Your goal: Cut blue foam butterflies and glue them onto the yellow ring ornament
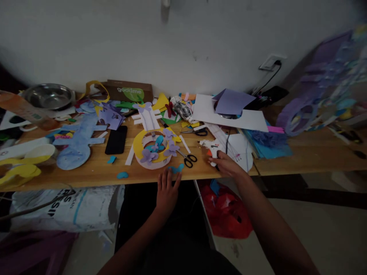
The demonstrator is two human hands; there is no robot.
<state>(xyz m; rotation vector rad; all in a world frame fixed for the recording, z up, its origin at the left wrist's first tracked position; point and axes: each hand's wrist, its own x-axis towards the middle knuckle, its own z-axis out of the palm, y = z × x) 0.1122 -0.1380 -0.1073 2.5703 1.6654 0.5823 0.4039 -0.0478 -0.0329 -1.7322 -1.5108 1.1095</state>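
My right hand [225, 162] is wrapped round the handle of a white glue gun [212, 147], its nozzle pointing left over the table. At the front edge my left hand [168, 187] lies with fingers stretched out, its fingertips at a blue paper piece [177, 168]. Just beyond it is a round yellow and white paper ring [139, 147] decorated with purple flowers [149, 155] and a blue flower. Black-handled scissors [189, 159] lie between the ring and the glue gun. Another small blue piece [122, 175] rests to the left.
A black phone [116, 140] and a blue paper guitar shape [77, 149] lie on the left. Paper scraps, a brown box [129, 91] and a metal bowl [48, 97] line the wall. White board [229, 116] stands back right. A red plastic bag [226, 214] sits below the table.
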